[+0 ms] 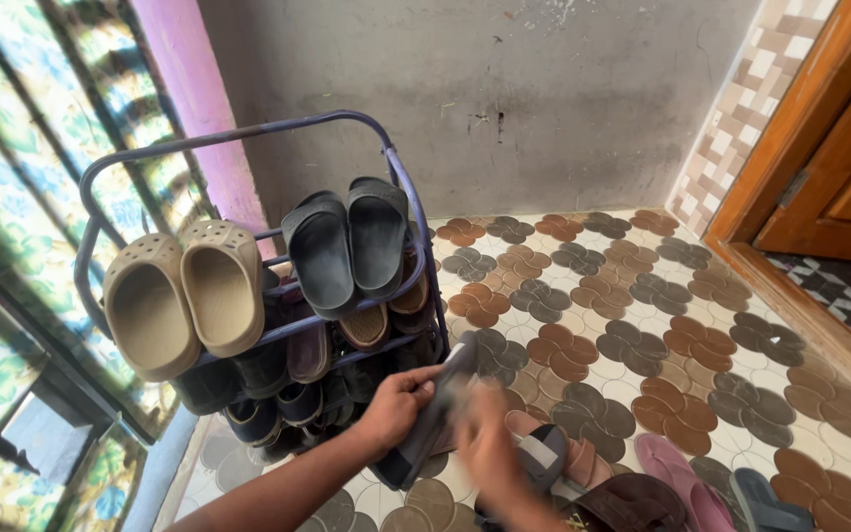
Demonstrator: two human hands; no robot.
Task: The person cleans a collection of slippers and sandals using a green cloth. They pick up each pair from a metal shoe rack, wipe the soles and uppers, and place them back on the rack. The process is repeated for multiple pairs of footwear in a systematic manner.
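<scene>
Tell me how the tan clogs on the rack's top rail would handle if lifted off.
The tan clogs look like thick moulded foam, so probably light for their bulk and fairly stiff. They lean upright against the rack rail, so a nudge could tip one off. Their matte surface and holes suggest an easy, non-slip grip.
</scene>
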